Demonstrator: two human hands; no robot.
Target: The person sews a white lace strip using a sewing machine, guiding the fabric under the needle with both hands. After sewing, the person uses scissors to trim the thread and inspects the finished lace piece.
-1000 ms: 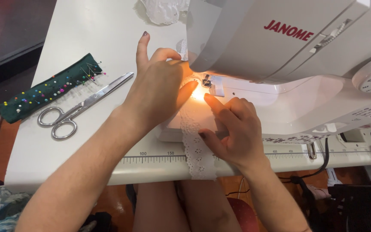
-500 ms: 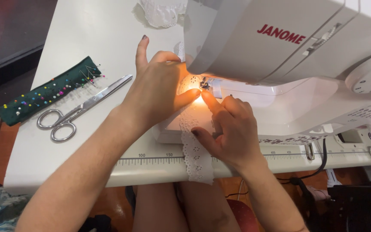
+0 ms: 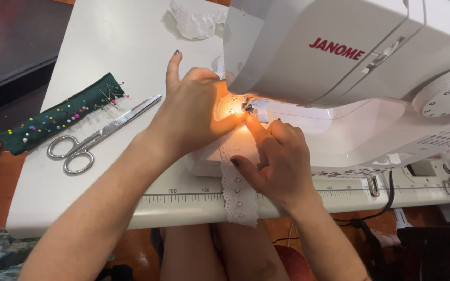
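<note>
Lace fed flat under the foot of the machine, lit by the machine's lamp. Near end of the strip hanging over the bench edge toward the lap; far end hidden under the machine head.

Left hand spread flat, palm down, on the lace just left of the foot, index finger stretched out over the bench, gripping nothing, only pressing. Right hand half curled, index fingertip pressing the lace right beside the foot, thumb on the strip's edge lower down; no pinch visible, a guiding touch only.

Judging by this: lace placed and lined up at the needle, both hands steadying it, so positioning seems done or nearly so. No stitched line clear on the hanging length, so most of the sewing along the strip probably left. Cannot tell whether the foot is lowered or the needle is down.

Scissors and a green pin cushion lying untouched to the left, well apart from the hands. More bunched lace at the far side of the bench.
</note>
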